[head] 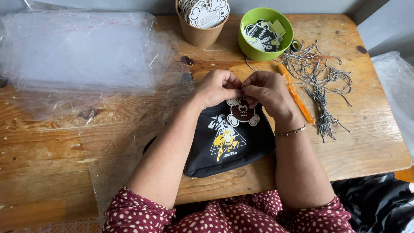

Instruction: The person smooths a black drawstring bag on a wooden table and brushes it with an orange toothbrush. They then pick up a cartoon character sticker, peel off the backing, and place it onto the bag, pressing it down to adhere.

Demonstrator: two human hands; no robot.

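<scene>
Pinching a cloud-shaped tag (pixel 242 111) at the black pouch (pixel 228 140) top edge, left hand (pixel 215 88) and right hand (pixel 267 91) fingers closed tight; attaching looking unfinished, string pile (pixel 319 82) waiting.

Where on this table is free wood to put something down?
Bare wood lies between the black pouch and the cords, toward the near right edge. The left is covered by clear bags; the far edge holds the paper cup and green bowl.

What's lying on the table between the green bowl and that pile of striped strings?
In the head view, a small dark ring-shaped thing sits right beside the green bowl, between it and the striped strings. The orange pen lies below that gap.
</scene>
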